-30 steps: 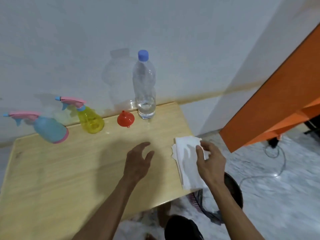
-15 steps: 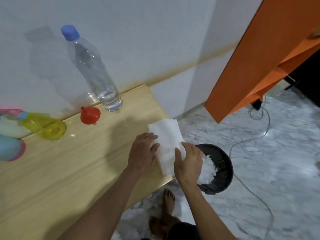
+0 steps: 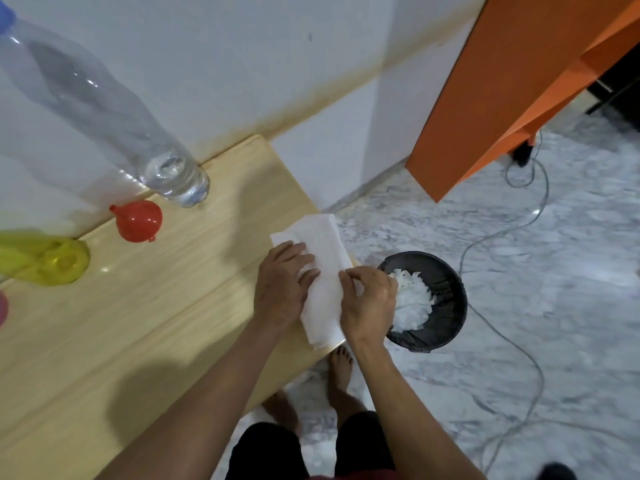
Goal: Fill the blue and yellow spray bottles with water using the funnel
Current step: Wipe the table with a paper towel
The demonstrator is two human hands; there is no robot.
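1. The right hand (image 3: 369,303) has its thumb and forefinger pinched together on the right edge of a folded white paper towel (image 3: 322,268); the remaining fingers are curled in loosely behind the pinch.
2. The left hand (image 3: 282,285) lies palm down on the towel's left side, its fingers spread a little and flat on the paper, closed on nothing.
3. The towel lies at the right-hand edge of the light wooden table (image 3: 145,323), its near corner reaching just over the table's rim.
4. Just beside that edge, on the marble floor (image 3: 519,306), stands a black waste bin (image 3: 446,306) with crumpled white paper inside; a grey cable (image 3: 502,334) snakes past it.
5. The person's bare feet show below the table edge.
6. Further left on the table, an orange-red funnel (image 3: 138,221) lies near the wall.
7. Just behind the funnel stands a clear water bottle (image 3: 104,112) with a little water in its base and a blue cap at the frame's corner.
8. The yellow spray bottle (image 3: 52,259) sits at the left edge, well apart from both hands, partly cut off.
9. Below it, a sliver of pink at the frame edge may be the blue spray bottle's base; too little shows to tell.
10. An orange cabinet (image 3: 502,81) fills the upper right.
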